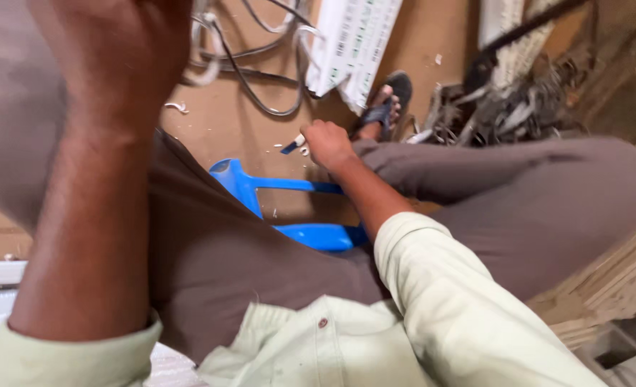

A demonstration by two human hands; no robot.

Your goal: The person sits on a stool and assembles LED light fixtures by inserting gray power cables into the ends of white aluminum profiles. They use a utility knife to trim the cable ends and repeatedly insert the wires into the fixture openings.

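Note:
My left hand (121, 61) is raised close to the camera at the upper left, seen from the back, its fingers hidden beyond the top edge near some grey and white cables (250, 54). My right hand (326, 143) reaches down between my knees and is closed on a small tool with a blue and white tip (293, 145), just above the brown floor. I sit on a blue plastic stool (250, 190), in grey trousers and a pale green shirt.
A white printed panel (350, 46) leans on the floor past the cables. My sandalled foot (389, 107) is beside it. A heap of metal scraps and wire (504, 107) lies at the upper right. Stacked wooden boards (612, 287) are at the right.

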